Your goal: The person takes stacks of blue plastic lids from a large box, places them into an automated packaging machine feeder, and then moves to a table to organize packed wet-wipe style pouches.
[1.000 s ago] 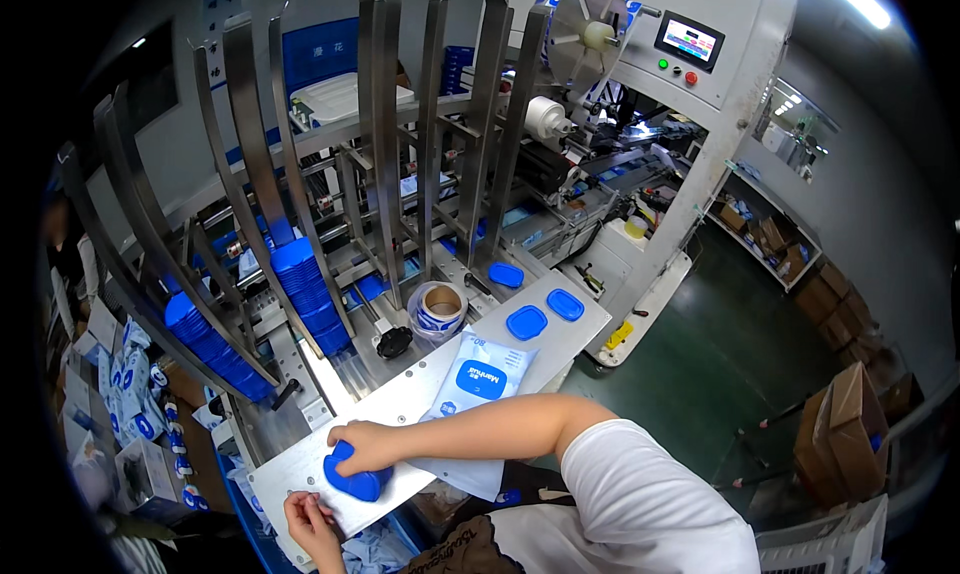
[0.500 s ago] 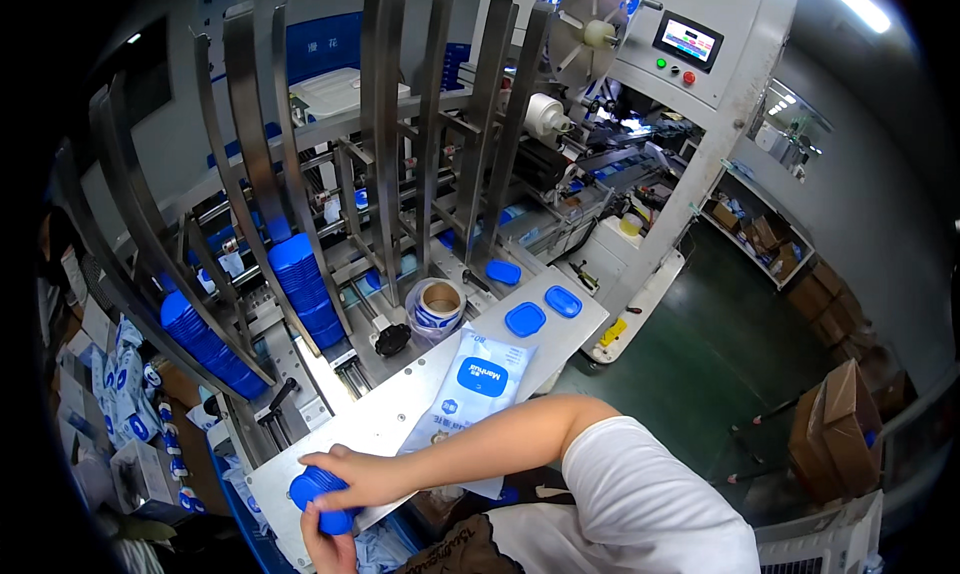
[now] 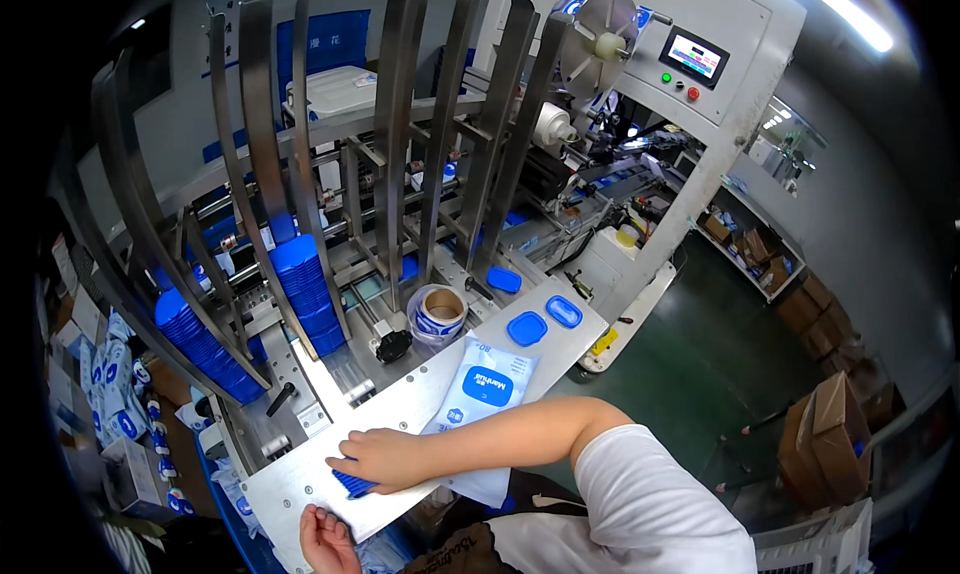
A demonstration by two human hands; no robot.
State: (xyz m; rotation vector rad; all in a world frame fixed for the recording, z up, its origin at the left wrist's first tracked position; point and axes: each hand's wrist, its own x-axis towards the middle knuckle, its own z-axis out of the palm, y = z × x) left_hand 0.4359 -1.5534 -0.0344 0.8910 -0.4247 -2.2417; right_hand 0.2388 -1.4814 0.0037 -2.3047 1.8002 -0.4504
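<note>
My right hand (image 3: pixel 385 461) reaches in from the right and is closed over a short stack of blue plastic lids (image 3: pixel 352 481), held low over the metal table plate (image 3: pixel 290 464). The palm and fingers cover much of the stack. At the plate's front edge my left hand (image 3: pixel 328 540) is loosely curled and empty, apart from the lids. Under my right forearm lies a white and light-blue wipes pack (image 3: pixel 485 384). Two single blue lids, a nearer one (image 3: pixel 526 328) and a farther one (image 3: pixel 564 311), rest on the plate's far right part.
Tall metal guide rails (image 3: pixel 390 144) rise beyond the plate, holding a left lid stack (image 3: pixel 200 344) and a middle lid stack (image 3: pixel 310 294). A label roll (image 3: pixel 440 312) and black knob (image 3: pixel 393 346) sit behind the plate. Cardboard boxes (image 3: pixel 825 434) stand at right.
My right hand has moved slightly right and away from me with the lid stack. My left hand has let go of the stack and drawn back toward the plate's front edge.
</note>
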